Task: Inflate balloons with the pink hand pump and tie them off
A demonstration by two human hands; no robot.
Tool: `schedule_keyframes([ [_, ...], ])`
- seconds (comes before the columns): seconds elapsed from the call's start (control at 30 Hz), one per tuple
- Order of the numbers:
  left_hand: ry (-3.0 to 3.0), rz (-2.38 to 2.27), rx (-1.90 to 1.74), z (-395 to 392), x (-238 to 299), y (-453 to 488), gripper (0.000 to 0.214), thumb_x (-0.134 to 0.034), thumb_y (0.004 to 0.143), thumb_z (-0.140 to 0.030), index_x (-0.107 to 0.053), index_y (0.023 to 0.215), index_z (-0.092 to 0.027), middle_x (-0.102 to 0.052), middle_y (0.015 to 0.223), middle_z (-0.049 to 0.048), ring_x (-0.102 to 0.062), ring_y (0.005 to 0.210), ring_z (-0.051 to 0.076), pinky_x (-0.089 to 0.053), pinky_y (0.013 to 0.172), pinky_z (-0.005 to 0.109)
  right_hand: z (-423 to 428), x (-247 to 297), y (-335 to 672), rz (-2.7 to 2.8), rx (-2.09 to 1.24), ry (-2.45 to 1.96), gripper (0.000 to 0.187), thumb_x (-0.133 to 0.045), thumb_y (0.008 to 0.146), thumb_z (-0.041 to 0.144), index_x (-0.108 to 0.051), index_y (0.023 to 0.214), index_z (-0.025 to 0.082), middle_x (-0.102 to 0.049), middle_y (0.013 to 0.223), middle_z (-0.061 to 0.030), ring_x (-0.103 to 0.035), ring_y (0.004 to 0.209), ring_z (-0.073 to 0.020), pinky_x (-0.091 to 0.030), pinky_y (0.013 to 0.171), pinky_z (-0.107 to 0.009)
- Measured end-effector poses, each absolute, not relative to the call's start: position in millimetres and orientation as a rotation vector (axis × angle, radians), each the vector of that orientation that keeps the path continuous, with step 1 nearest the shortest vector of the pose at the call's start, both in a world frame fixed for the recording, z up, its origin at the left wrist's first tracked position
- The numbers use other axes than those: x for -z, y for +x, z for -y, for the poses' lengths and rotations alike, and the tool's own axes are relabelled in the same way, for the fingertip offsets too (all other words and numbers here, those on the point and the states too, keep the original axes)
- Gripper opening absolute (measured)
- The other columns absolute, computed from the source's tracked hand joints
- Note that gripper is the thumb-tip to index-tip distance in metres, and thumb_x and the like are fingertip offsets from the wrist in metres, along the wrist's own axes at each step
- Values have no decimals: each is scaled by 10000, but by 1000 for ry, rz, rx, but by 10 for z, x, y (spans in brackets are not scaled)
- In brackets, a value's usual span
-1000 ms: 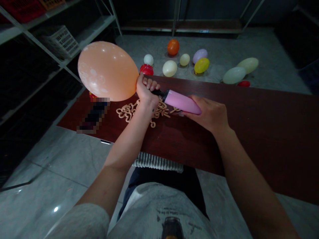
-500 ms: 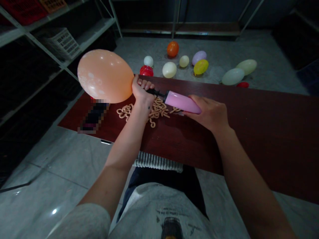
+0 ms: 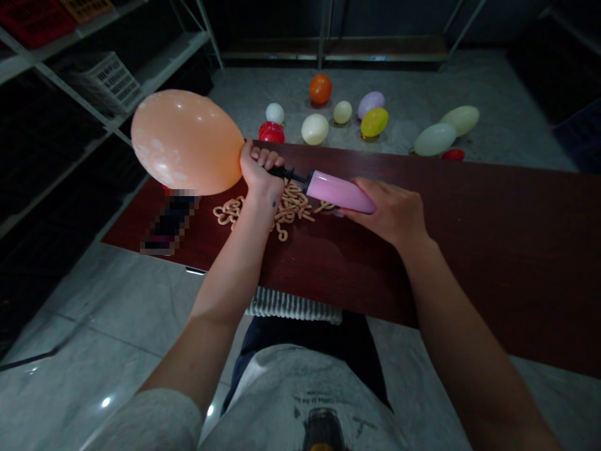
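Observation:
An inflated peach balloon (image 3: 188,143) with pale printed marks extends to the left from my left hand (image 3: 261,166). That hand is closed around the balloon's neck and the black end of a hand balloon pump; the nozzle and neck are hidden in the fingers. My right hand (image 3: 392,210) is wrapped around the far end of the pump's pink barrel (image 3: 335,190). A short black rod shows between the barrel and my left hand. Below the pump, a heap of uninflated peach balloons (image 3: 293,207) lies on the dark red table (image 3: 469,250), partly hidden by my left forearm.
A phone-like dark object (image 3: 169,222), blurred out, lies at the table's left end. Beyond the table, several inflated balloons, among them an orange one (image 3: 320,89) and a yellow one (image 3: 374,123), rest on the floor. Shelving with a white crate (image 3: 116,81) stands at the left.
The peach balloon has grown slightly larger. Both hands keep their grips, and the whole view has shifted a little.

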State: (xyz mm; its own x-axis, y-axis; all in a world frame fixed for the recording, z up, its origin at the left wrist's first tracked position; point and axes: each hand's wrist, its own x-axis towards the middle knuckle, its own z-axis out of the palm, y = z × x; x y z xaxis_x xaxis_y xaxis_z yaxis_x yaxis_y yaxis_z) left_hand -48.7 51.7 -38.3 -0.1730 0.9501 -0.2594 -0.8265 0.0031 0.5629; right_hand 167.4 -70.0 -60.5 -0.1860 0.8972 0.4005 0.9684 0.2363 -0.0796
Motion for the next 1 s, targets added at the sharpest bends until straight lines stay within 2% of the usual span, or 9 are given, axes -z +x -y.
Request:
schedule_keyframes([
  [0.2, 241, -696, -1610, -501, 379, -468, 530, -432, 985, -378, -237, 524, -204, -229, 377, -61, -243, 313, 83, -286, 388, 226, 705, 598, 1674, 2170, 236, -1718, 592, -540, 843, 602, -586, 1278, 203, -692, 1163, -112, -656, 955, -243, -436, 782, -322],
  [0.4, 293, -646, -1618, -459, 413, -393, 542, -491, 958, -375, -240, 509, -205, -206, 379, -63, -229, 310, 88, -269, 382, 242, 692, 629, 1715, 2142, 246, -1754, 566, -567, 825, 584, -604, 1247, 208, -705, 1135, -109, -666, 933, -259, -446, 760, -330],
  [0.77, 263, -567, -1614, -351, 398, -223, 521, -462, 981, -344, -245, 529, -203, -192, 391, -69, -215, 308, 83, -256, 375, 242, 709, 608, 1617, 2166, 215, -1753, 585, -513, 848, 599, -597, 1256, 189, -702, 1144, -121, -672, 919, -262, -447, 744, -334],
  [1.0, 229, -612, -1606, -378, 369, -261, 532, -473, 973, -387, -237, 533, -203, -193, 388, -69, -204, 304, 82, -247, 375, 256, 706, 575, 1601, 2171, 207, -1765, 591, -522, 840, 621, -593, 1260, 211, -710, 1121, -112, -668, 913, -259, -436, 741, -332],
])
